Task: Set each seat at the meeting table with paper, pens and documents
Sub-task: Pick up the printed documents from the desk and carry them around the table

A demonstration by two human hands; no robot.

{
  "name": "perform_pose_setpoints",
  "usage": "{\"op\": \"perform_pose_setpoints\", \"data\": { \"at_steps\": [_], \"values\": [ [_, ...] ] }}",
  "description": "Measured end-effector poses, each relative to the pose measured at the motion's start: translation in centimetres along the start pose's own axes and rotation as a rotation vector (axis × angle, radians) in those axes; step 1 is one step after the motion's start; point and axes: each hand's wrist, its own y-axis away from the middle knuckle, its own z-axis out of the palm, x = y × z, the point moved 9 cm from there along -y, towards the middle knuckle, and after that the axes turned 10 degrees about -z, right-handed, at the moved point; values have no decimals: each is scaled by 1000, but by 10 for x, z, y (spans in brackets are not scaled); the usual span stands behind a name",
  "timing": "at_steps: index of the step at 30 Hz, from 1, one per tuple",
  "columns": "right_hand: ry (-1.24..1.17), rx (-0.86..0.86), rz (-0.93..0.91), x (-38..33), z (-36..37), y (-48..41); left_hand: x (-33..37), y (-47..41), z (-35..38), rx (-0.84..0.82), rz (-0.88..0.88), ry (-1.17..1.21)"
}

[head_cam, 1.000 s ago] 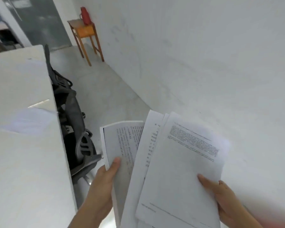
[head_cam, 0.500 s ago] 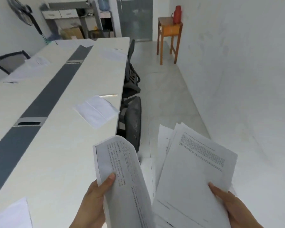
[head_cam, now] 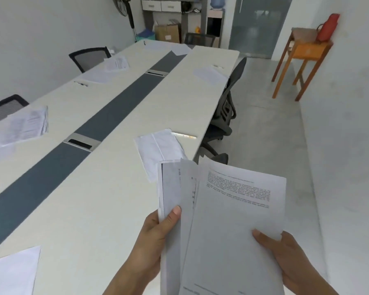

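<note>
Meeting table (head_cam: 107, 209) beside me: my left hand (head_cam: 156, 237) pinches what may be a single document (head_cam: 170, 194), my right hand (head_cam: 290, 258) grips the stack (head_cam: 232, 231); next, lay it by the blank paper (head_cam: 160, 152) and pen (head_cam: 183, 136)

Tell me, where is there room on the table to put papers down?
Bare tabletop lies between the corner sheet and the blank paper. More lies between the pen and the far sheet. It is crowded around the far-end papers.
</note>
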Motion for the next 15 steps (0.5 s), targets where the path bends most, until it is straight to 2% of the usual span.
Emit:
{"op": "perform_pose_setpoints", "data": {
  "at_steps": [7,12,15],
  "values": [
    [174,-260,-3,-60,30,-114,43,-53,25,129,102,71],
    [292,-388,3,-74,69,-173,49,-56,-7,357,174,173],
    [338,-381,56,-56,95,-203,39,-34,-49,536,213,265]
  ]
}}
